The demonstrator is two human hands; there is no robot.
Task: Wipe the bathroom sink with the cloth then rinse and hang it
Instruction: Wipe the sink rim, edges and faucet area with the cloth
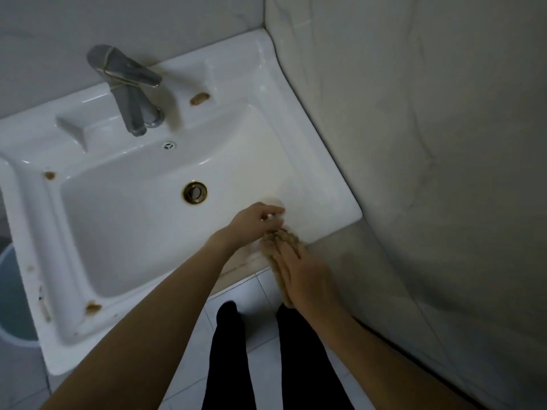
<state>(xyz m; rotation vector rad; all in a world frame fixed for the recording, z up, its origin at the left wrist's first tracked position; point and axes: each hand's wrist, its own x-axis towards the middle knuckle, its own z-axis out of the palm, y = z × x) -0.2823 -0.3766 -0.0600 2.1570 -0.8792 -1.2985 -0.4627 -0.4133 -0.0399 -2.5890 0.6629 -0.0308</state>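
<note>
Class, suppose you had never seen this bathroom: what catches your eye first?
The white sink fills the view, with brown stains dotted on its rim, like the one right of the grey tap. At the front right corner, the right hand presses a tan cloth on the rim, with the left hand beside it.

Both forearms are bare with no sleeves in view, and the legs (275, 359) wear black, seemingly close-fitting trousers.
</note>
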